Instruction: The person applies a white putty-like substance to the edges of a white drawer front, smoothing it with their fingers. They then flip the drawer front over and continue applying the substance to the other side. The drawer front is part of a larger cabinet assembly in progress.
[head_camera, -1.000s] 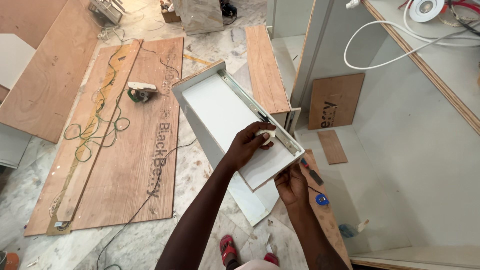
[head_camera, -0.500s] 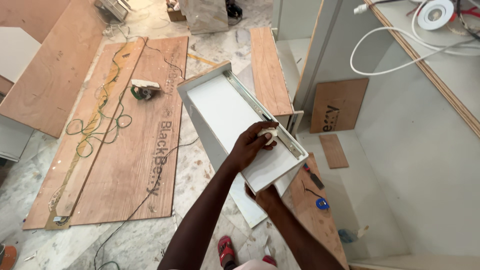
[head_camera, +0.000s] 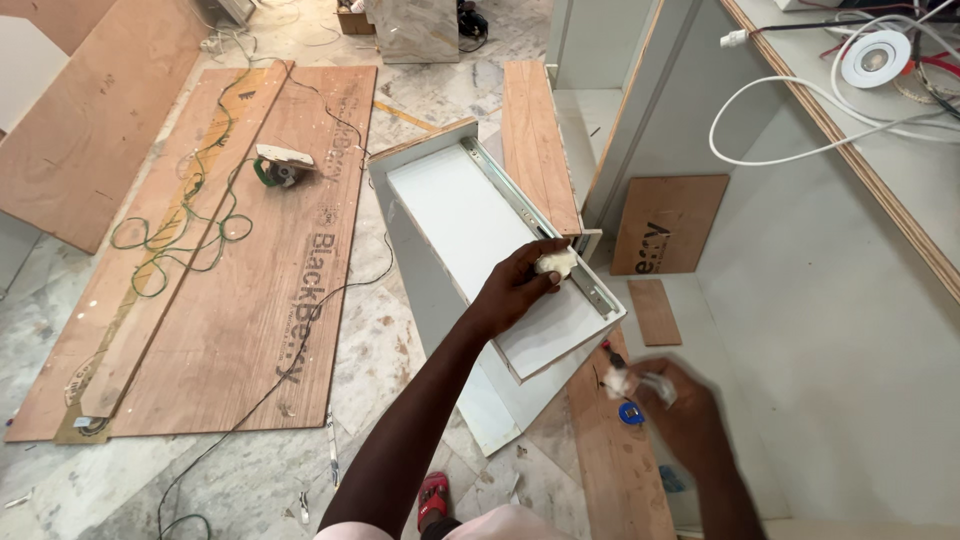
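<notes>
A white drawer box (head_camera: 470, 215) with a metal slide rail (head_camera: 520, 205) along its right side stands tilted on the floor. My left hand (head_camera: 520, 283) grips its right edge by the rail, with a white wrap on one finger. My right hand (head_camera: 680, 410), blurred, is low at the right over a wooden plank (head_camera: 610, 470). A dark tool with a red tip (head_camera: 607, 351) sticks out at its fingertips, next to something white. Whether the fingers hold it is unclear. A small blue object (head_camera: 630, 413) lies on the plank just left of that hand.
Large plywood sheets (head_camera: 250, 300) cover the floor at left, with a green cable (head_camera: 180, 225) and a small power tool (head_camera: 283, 165) on them. A white cabinet carcass (head_camera: 800, 300) with a small brown board (head_camera: 668, 222) stands at right. White wires and a round lamp (head_camera: 875, 57) lie on top.
My right hand has left the drawer's near corner and dropped down to the right, towards the tool on the plank. My left hand stays on the drawer's edge.
</notes>
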